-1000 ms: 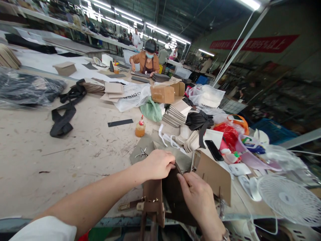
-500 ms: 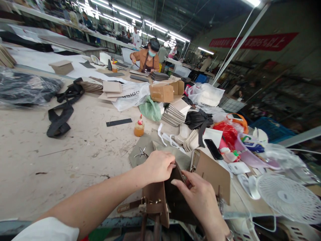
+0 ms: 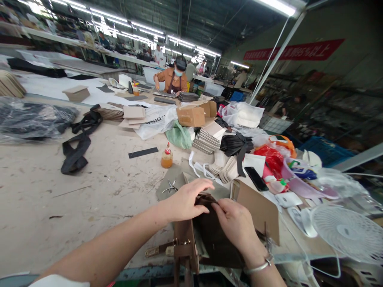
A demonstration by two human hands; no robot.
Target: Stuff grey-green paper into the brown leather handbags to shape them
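Note:
A brown handbag [image 3: 186,235] with a dark inside and metal fittings is at the table's front edge. Over its top, my left hand [image 3: 187,201] is open, thumb and fingers apart around the dark rim. My right hand [image 3: 236,221] is closed, pinching the bag's dark brown lining [image 3: 209,198] between thumb and fingers. A strap with a buckle [image 3: 153,251] sticks out at the bag's left. Just behind my left hand, metal nippers [image 3: 170,186] lie on a grey-green sheet [image 3: 163,187]. My right fingertips are partly hidden by the lining.
A glue bottle [image 3: 166,157] and a black strip [image 3: 143,152] lie beyond the hands. To the right are a phone [image 3: 256,178], a purple basin [image 3: 311,191] and a white fan [image 3: 347,231]. A cardboard box [image 3: 191,115] stands farther back; a co-worker [image 3: 173,77] sits behind it.
My left hand has opened from its closed grip at the bag's rim. My right hand has closed on the lining, which now bunches up. The view has shifted slightly.

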